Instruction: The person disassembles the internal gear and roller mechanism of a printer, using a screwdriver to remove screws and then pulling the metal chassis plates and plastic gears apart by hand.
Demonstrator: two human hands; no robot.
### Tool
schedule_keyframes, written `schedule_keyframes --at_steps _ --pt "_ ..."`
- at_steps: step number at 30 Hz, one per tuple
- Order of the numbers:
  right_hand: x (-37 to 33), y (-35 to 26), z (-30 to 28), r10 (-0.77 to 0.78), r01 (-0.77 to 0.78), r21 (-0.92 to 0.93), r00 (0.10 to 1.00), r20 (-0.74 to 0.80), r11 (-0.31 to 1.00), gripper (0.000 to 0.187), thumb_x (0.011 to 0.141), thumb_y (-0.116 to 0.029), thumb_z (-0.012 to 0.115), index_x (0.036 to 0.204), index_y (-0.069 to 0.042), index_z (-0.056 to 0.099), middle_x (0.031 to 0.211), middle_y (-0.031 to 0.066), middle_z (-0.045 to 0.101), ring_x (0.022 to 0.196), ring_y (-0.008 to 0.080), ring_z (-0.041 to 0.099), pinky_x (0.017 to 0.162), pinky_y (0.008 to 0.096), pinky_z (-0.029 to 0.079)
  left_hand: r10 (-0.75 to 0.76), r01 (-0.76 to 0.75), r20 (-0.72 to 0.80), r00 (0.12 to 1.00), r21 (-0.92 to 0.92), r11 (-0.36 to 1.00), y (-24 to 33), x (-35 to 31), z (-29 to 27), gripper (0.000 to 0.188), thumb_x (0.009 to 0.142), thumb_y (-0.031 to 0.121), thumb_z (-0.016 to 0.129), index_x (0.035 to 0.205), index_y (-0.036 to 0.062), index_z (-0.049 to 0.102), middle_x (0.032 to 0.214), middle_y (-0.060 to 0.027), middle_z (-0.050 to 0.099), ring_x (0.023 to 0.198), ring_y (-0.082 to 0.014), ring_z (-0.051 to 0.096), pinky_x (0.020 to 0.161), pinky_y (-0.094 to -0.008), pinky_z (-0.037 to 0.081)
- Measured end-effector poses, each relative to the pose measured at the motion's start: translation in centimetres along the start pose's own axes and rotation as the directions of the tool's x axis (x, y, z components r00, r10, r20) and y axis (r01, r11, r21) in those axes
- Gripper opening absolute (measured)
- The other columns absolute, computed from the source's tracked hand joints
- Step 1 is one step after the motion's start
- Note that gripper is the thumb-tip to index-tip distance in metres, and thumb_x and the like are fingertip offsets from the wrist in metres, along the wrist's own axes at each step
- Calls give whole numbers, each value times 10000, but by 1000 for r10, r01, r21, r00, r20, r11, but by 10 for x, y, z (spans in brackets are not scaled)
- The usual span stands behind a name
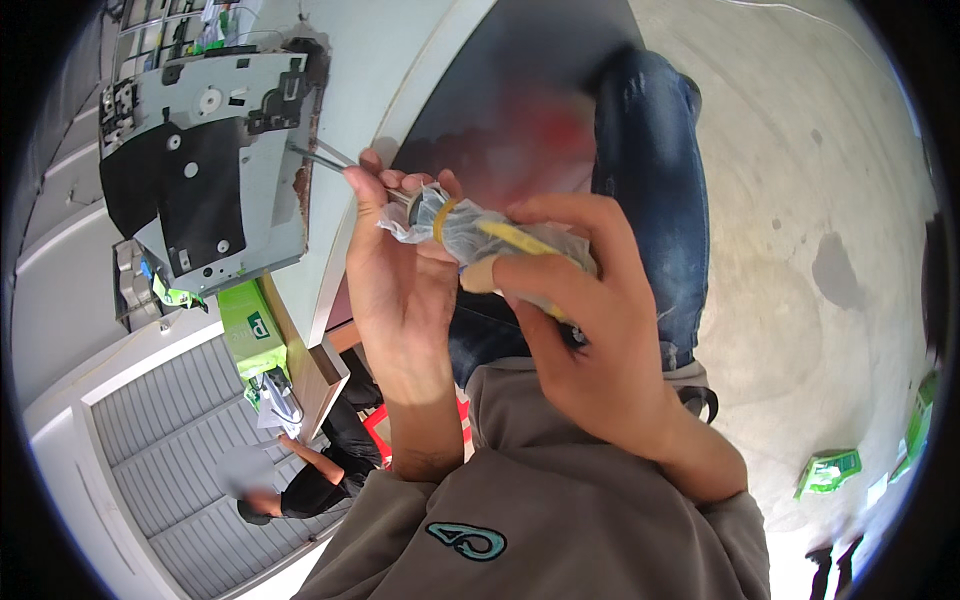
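Note:
Wrapped in clear plastic, a screwdriver (pixel 520 240) with a yellow band round it and a long metal shaft points to the upper left. Its handle is gripped by my right hand (pixel 610 310), one fingertip of which has a tan covering. My left hand (pixel 400 270) is palm up, its thumb and fingers closed round the shaft near the metal collar. The shaft's tip reaches toward the right edge of a grey metal machine panel (pixel 275 185) with a black sheet on it; whether they touch, I cannot tell.
The machine stands on a pale tabletop (pixel 345 75). A green box (pixel 250 325) lies by the table's end, near a person in black (pixel 320 475) holding something white. My jeans-clad leg (pixel 650 190) is bent at the right. A green package (pixel 830 470) rests on the concrete floor.

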State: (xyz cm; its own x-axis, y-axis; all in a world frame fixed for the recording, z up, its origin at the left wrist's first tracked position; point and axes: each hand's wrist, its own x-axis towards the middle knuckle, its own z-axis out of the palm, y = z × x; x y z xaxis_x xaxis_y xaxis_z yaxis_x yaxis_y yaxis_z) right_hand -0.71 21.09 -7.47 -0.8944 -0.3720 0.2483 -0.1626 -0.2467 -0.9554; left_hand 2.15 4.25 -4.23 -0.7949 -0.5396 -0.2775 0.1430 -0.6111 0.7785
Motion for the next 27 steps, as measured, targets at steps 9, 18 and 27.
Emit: schedule_keyframes --at_steps 9,18,27 --pt "-16 1 -17 42 -43 77 999 23 996 341 783 98 692 1093 -33 640 1204 183 520 1003 278 584 832 340 482 88 -66 -69 994 275 959 -7 -14 7 460 1008 368 555 1311 25 511 998 -4 604 924 -158 617 910 -375 523" --pt "-37 10 -54 130 -146 181 987 96 973 202 864 -28 670 1061 5 640 1192 209 523 1031 270 566 885 353 458 243 -191 -157 957 288 938 24 -27 -8 582 1037 438 459 1349 -53 466 1189 -145 618 1019 -242 648 964 -411 530" --pt "-42 4 -53 276 -254 571 960 51 781 262 858 -188 748 970 -5 598 1131 211 517 823 203 585 695 291 489 762 -548 221 609 812 202 108 -54 10 289 1022 261 563 1031 -24 608 910 -154 672 793 -261 687 738 -362 541"
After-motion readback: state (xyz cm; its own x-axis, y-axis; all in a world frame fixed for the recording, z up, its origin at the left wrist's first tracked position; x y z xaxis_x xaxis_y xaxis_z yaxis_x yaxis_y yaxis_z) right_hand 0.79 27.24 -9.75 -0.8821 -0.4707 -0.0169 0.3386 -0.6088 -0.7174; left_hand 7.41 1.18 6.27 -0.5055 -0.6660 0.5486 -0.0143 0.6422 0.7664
